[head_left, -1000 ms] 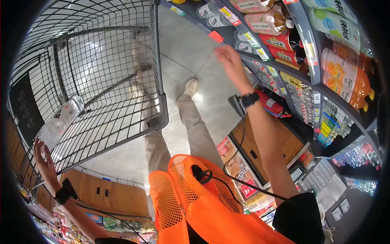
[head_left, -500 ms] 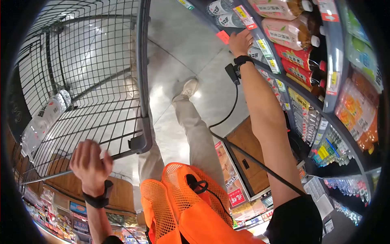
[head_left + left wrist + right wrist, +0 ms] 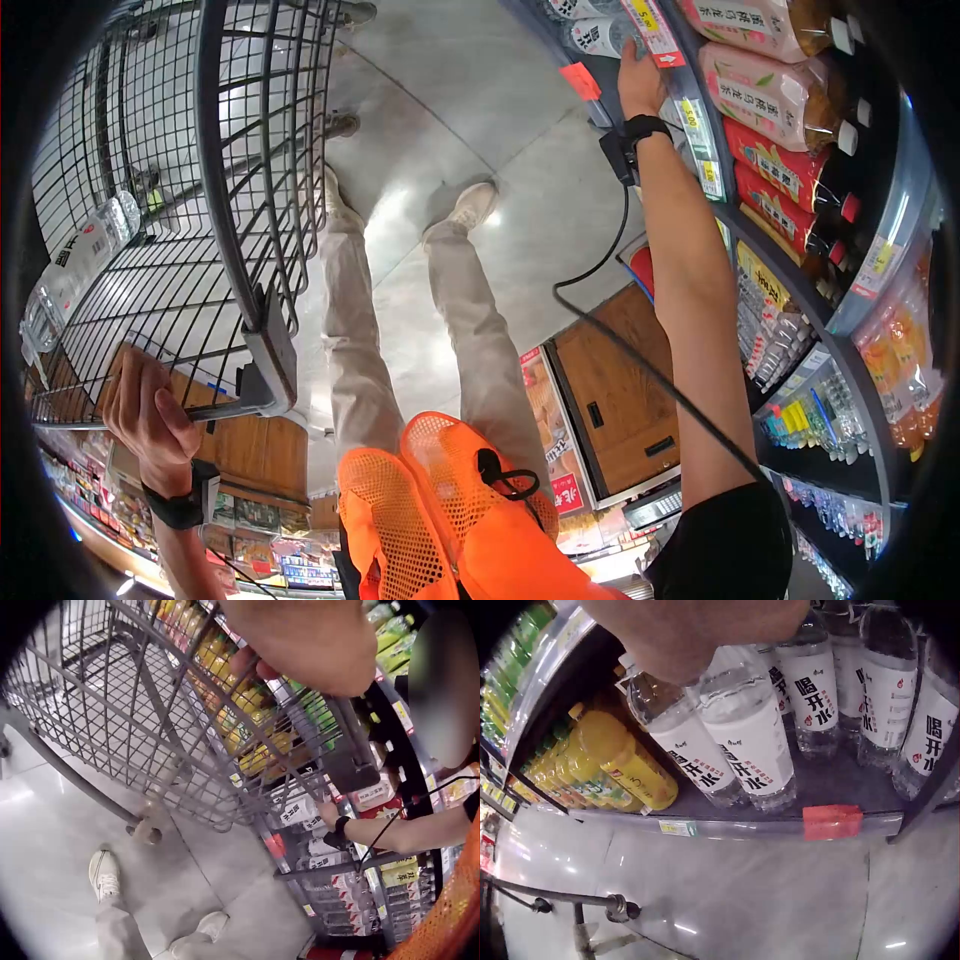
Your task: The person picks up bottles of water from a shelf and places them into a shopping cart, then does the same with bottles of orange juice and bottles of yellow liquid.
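My left hand (image 3: pixel 150 410) has its fingers curled over the rear rim of a wire shopping cart (image 3: pixel 215 120). Inside the cart lies bottled water (image 3: pixel 85 250) with a white label. On the right, my right hand (image 3: pixel 640 85) reaches into a low shelf and grips the top of a clear water bottle (image 3: pixel 746 735) with a white label and black characters. In the right wrist view the hand covers that bottle's cap, and its fingertips are hidden. A second water bottle (image 3: pixel 682 739) stands close beside it, with more water bottles (image 3: pixel 810 694) to the right.
Yellow drink bottles (image 3: pixel 634 761) fill the shelf's left part. A red tag (image 3: pixel 832 823) hangs on the shelf edge (image 3: pixel 757 827). Above are pink-labelled tea bottles (image 3: pixel 755 90) and red-labelled bottles (image 3: pixel 775 170). A black cable (image 3: pixel 640 355) runs along my right arm. A wooden cabinet (image 3: pixel 615 385) stands near my legs.
My right hand has moved from above the floor to the shelf and onto a water bottle. My left hand has gone from beside the bottled water to the cart's rim; the cart appears farther left.
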Demonstrator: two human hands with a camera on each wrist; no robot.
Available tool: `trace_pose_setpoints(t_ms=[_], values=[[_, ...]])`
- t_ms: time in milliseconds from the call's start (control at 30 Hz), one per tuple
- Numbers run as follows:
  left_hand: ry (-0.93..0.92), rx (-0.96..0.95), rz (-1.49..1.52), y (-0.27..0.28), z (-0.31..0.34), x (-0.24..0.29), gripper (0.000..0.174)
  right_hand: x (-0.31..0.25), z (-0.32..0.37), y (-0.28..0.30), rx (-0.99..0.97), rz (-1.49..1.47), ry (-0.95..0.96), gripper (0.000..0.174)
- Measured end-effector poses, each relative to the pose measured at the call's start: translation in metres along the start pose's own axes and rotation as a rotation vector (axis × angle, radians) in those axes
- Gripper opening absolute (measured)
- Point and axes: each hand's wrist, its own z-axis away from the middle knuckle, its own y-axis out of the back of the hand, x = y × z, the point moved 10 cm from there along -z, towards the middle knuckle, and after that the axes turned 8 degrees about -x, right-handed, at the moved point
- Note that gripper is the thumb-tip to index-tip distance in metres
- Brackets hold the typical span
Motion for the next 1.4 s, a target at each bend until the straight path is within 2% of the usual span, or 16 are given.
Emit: trace_pose_setpoints(t_ms=[33,133,233,333,433,533,633,767,800,900,933,1033,1133,1267,1300,1400], values=[[-0.007,0.001,-0.009,0.000,0.000,-0.001,0.031,0.000,0.000,-0.001,-0.002,-0.018,-0.011,0.074],[-0.025,-0.015,-0.032,-0.003,0.006,-0.008,0.031,0.003,0.006,0.002,-0.010,0.089,-0.073,0.064],[-0.039,-0.028,-0.062,-0.005,0.006,-0.013,0.032,0.003,0.015,0.011,-0.119,0.123,-0.138,0.072],[-0.062,0.047,-0.094,-0.005,0.014,-0.016,0.033,0.013,0.022,0.008,-0.163,0.151,-0.165,0.057],[-0.009,-0.019,-0.068,-0.011,0.018,-0.021,0.035,-0.009,0.045,0.012,0.006,0.044,0.058,0.040],[-0.007,-0.007,-0.051,-0.005,0.007,-0.011,0.029,-0.046,0.073,0.000,0.014,0.319,0.382,0.029],[-0.032,0.050,-0.083,0.002,0.000,-0.001,0.027,-0.067,0.084,-0.014,-0.037,0.329,0.516,0.028],[-0.054,0.067,-0.076,0.001,0.003,-0.001,0.026,-0.098,0.090,0.002,0.017,0.403,0.785,0.025],[-0.052,0.075,-0.073,0.001,0.003,-0.002,0.025,-0.104,0.088,0.009,-0.029,0.421,0.743,0.023],[-0.016,0.030,-0.073,0.000,0.002,-0.003,0.024,-0.098,0.067,0.005,-0.274,0.584,0.373,0.025],[-0.009,0.043,-0.082,0.001,0.001,-0.001,0.023,-0.101,0.067,0.006,-0.304,0.584,0.398,0.029],[-0.013,0.065,-0.062,0.004,-0.001,0.002,0.021,-0.093,0.062,0.009,-0.279,0.604,0.348,0.038],[-0.002,0.049,-0.054,0.008,-0.002,0.003,0.015,-0.080,0.050,0.037,-0.090,0.405,0.184,0.039],[-0.006,0.107,-0.022,0.014,-0.003,0.010,0.009,-0.102,0.084,0.081,0.006,0.468,0.346,0.039],[0.000,0.129,-0.032,0.019,-0.003,0.010,0.009,-0.100,0.094,0.084,-0.053,0.449,0.361,0.038],[0.010,0.068,-0.029,0.017,-0.005,0.009,0.011,-0.119,0.153,0.113,-0.021,0.400,0.469,0.033]])
